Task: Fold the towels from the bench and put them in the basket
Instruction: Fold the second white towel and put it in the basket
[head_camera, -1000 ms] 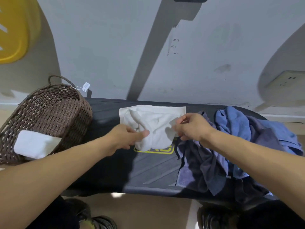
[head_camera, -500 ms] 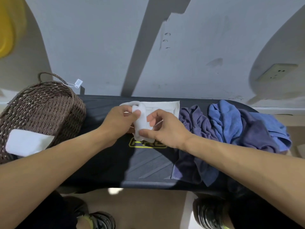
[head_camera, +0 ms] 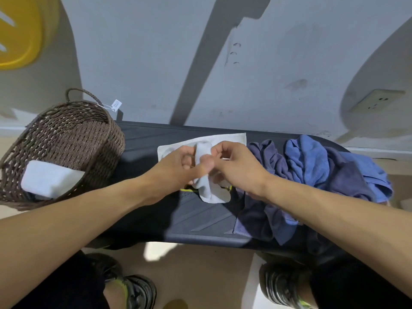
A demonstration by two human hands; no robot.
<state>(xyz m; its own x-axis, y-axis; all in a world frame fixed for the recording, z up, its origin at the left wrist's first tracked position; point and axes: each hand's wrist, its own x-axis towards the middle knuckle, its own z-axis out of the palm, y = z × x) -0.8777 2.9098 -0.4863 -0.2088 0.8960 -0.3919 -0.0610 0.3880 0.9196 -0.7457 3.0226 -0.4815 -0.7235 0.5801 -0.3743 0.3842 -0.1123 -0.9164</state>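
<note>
Folding is being done on a white towel (head_camera: 214, 192) pinched by both hands; one folded towel (head_camera: 48, 180) is lying in the basket (head_camera: 73, 139), blue towels (head_camera: 312, 170) waiting right.

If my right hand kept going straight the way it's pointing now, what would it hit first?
Probably the left hand: the right hand points left across the white towel both hands pinch, with the basket farther on. Depth is unclear.

Matt soft white cloth towel (head_camera: 214, 192); coarse brown woven wicker basket (head_camera: 66, 139); fuzzy blue towel pile (head_camera: 312, 166); dark ribbed matt tabletop (head_camera: 200, 221).
</note>
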